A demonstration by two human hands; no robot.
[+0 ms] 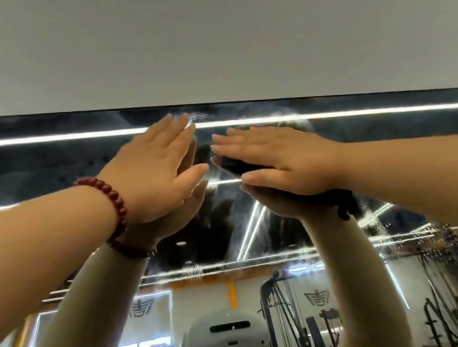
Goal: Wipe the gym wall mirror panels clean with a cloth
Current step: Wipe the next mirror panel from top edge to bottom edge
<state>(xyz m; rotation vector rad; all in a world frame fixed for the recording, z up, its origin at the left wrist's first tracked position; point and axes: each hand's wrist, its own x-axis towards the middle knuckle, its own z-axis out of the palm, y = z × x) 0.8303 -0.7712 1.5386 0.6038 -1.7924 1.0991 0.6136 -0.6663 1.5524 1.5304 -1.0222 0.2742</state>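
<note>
Pressing flat just under the mirror top edge: open left hand, right hand on dark cloth.

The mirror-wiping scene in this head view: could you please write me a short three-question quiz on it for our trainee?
1. True or false: the left hand lies flat with straight fingers on the mirror.
2. Which hand presses the dark cloth against the glass? A) left B) right C) neither
3. Fill in: the beaded bracelet sits on the ____ wrist.

Key
1. True; it lies near the mirror's top edge, below the white wall.
2. B; the right hand lies flat over the cloth, which shows under its fingers and near its wrist.
3. Left.
</note>
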